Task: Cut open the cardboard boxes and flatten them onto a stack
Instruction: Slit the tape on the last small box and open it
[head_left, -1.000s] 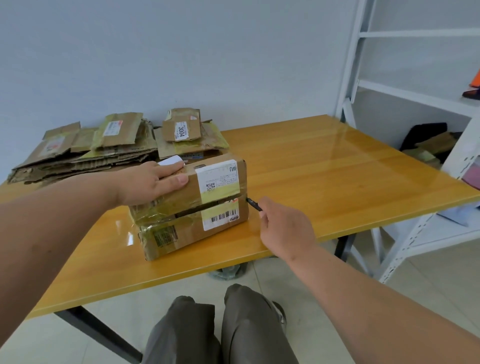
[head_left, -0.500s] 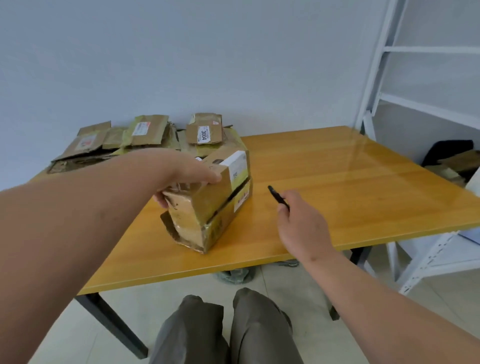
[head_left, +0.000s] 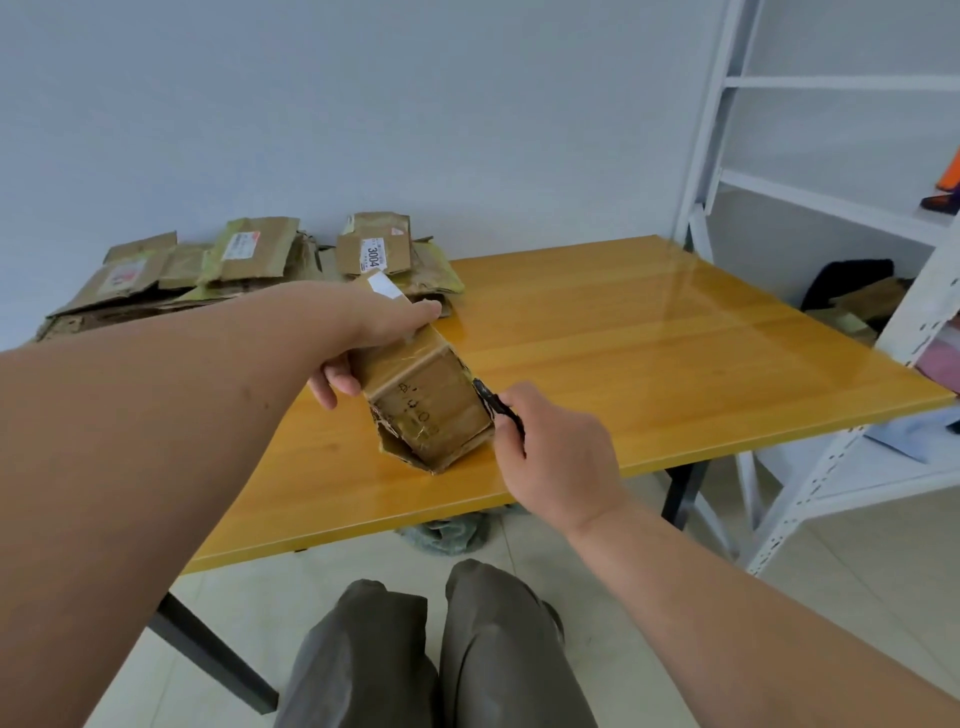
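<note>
Head view: near the middle of the frame a taped cardboard box (head_left: 423, 395) sits on the yellow table (head_left: 649, 353), turned so one short end faces the camera, its lower edges torn and ragged. The left hand (head_left: 363, 332) comes in from the left and grips the box from above, fingers curled over its top and far side, thumb pressed against the near left face. The right hand (head_left: 558, 457), lower right of centre, pinches a small black cutter (head_left: 493, 402) between thumb and curled fingers, the tip touching the box's right edge. In the upper left, against the wall, lies the stack of flattened boxes (head_left: 234, 270), one label reading 3004. White metal shelving (head_left: 831, 208) fills the right edge. At the bottom, the person's grey trousers (head_left: 431, 649) show above a tiled floor
</note>
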